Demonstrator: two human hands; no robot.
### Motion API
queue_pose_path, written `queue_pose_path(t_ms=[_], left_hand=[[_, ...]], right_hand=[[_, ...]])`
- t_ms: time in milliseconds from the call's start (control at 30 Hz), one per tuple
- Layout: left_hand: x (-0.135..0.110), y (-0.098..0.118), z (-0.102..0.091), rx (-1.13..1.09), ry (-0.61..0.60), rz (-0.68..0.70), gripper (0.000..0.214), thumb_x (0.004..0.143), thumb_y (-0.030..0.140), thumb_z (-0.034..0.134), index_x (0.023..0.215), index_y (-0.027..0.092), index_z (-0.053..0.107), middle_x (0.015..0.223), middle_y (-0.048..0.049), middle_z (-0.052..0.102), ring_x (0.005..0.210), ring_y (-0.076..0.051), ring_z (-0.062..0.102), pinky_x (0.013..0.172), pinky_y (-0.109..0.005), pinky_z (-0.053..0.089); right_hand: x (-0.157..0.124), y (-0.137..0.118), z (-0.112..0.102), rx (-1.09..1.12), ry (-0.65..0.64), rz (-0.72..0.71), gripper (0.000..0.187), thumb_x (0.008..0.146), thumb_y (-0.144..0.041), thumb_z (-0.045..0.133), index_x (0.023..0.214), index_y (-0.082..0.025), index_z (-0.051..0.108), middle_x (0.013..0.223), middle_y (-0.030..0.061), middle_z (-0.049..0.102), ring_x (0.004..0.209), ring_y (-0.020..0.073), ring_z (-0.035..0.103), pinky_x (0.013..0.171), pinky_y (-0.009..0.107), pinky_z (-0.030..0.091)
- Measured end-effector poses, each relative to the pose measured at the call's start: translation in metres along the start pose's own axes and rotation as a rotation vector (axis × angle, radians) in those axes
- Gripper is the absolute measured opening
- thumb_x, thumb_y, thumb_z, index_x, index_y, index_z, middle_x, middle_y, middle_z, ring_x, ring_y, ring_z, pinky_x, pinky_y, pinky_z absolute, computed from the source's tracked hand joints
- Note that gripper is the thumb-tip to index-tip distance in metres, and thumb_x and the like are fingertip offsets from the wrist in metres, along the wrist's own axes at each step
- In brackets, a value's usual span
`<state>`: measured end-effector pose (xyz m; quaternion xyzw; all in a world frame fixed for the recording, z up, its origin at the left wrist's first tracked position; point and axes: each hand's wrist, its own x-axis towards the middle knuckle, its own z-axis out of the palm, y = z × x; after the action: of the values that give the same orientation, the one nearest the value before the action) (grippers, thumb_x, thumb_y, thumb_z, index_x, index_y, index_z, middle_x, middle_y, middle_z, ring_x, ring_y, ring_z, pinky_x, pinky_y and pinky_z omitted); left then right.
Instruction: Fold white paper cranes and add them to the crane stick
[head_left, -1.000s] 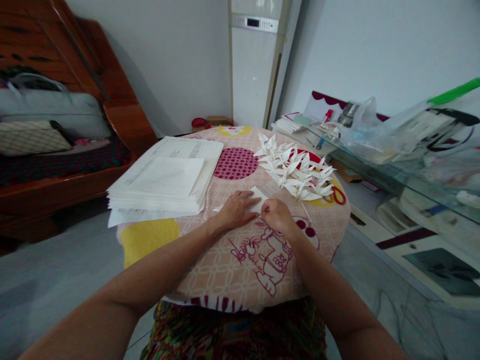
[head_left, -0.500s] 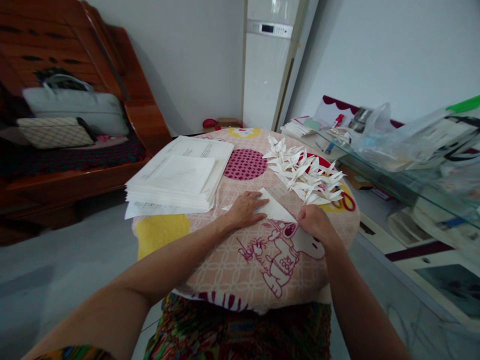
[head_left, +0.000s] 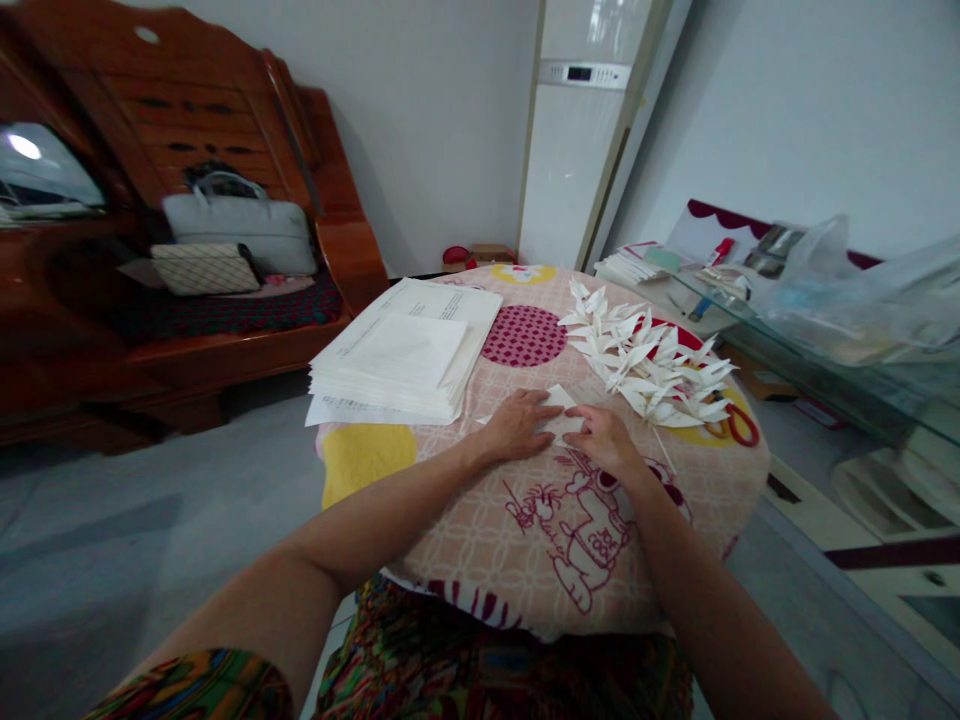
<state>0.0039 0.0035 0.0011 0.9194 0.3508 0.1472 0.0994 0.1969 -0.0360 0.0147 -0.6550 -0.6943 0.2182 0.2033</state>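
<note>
A small folded piece of white paper (head_left: 559, 398) lies on the cloth-covered round table (head_left: 465, 520) between my hands. My left hand (head_left: 519, 425) rests flat on its left part, fingers stretched out and slightly apart. From the right, my right hand (head_left: 606, 438) has its thumb and forefinger on the paper's right part, pinching it; the fingers partly cover the fold. Just beyond my right hand sits a cluster of pointed folded-paper shapes (head_left: 637, 350). A stack of printed white sheets (head_left: 352, 370) is on the left, with a smaller blank sheet (head_left: 412, 345) on top.
Red-handled scissors (head_left: 742, 425) lie at the table's right edge beside the paper shapes. To the right stands a glass-topped cabinet (head_left: 825, 370) with a plastic bag (head_left: 810, 290) on it. A wooden bench (head_left: 345, 240) holding a grey bag (head_left: 240, 230) is on the left.
My right hand has moved inward from the paper's right corner, closer to my left hand. The white triangle shows smaller now. The camera view has swung left.
</note>
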Motion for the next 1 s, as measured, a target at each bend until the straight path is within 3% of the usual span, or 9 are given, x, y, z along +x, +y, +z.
queue_pose_path(t_ms=[367, 600, 800, 900, 1000], left_hand=[[-0.026, -0.059, -0.026, -0.201, -0.099, -0.056, 0.059, 0.076, 0.013, 0.066, 0.133, 0.026, 0.064, 0.152, -0.0085, 0.048, 0.137, -0.03, 0.049, 0.115, -0.047, 0.04], [-0.039, -0.074, -0.043, -0.267, -0.173, -0.041, 0.064, 0.072, 0.003, 0.057, 0.131, 0.026, 0.065, 0.156, -0.0066, 0.044, 0.14, -0.027, 0.047, 0.11, -0.042, 0.046], [-0.045, -0.072, -0.045, -0.173, -0.121, 0.035, 0.07, 0.067, -0.003, 0.046, 0.127, 0.027, 0.066, 0.152, -0.0031, 0.05, 0.137, -0.022, 0.051, 0.111, -0.042, 0.046], [-0.033, -0.057, -0.038, -0.082, 0.03, -0.029, 0.062, 0.072, -0.005, 0.042, 0.118, 0.022, 0.072, 0.143, -0.0062, 0.059, 0.13, -0.023, 0.056, 0.111, -0.046, 0.046], [-0.017, -0.037, -0.028, -0.111, 0.092, 0.048, 0.046, 0.082, 0.005, 0.05, 0.121, 0.02, 0.071, 0.137, -0.0096, 0.063, 0.124, -0.023, 0.06, 0.108, -0.043, 0.049]], right_hand=[[0.0, 0.001, 0.001, 0.028, 0.008, 0.02, 0.043, 0.073, -0.022, 0.07, 0.116, -0.014, 0.073, 0.056, -0.0049, 0.057, 0.054, 0.0129, 0.051, 0.06, 0.026, 0.04], [-0.001, 0.001, 0.0, 0.033, 0.013, 0.026, 0.042, 0.072, -0.022, 0.071, 0.114, -0.016, 0.073, 0.059, -0.0046, 0.059, 0.057, 0.0132, 0.052, 0.062, 0.026, 0.041], [-0.003, -0.002, 0.0, 0.009, 0.004, 0.031, 0.042, 0.075, -0.021, 0.071, 0.117, -0.015, 0.072, 0.063, -0.0027, 0.063, 0.06, 0.0139, 0.055, 0.065, 0.026, 0.042], [-0.005, -0.009, 0.0, -0.048, 0.005, 0.041, 0.044, 0.076, -0.026, 0.074, 0.118, -0.016, 0.071, 0.072, 0.0012, 0.069, 0.067, 0.0162, 0.06, 0.07, 0.028, 0.044], [-0.008, -0.015, 0.0, -0.117, 0.028, 0.019, 0.048, 0.076, -0.031, 0.076, 0.121, -0.016, 0.07, 0.087, 0.0075, 0.074, 0.081, 0.0211, 0.066, 0.08, 0.032, 0.047]])
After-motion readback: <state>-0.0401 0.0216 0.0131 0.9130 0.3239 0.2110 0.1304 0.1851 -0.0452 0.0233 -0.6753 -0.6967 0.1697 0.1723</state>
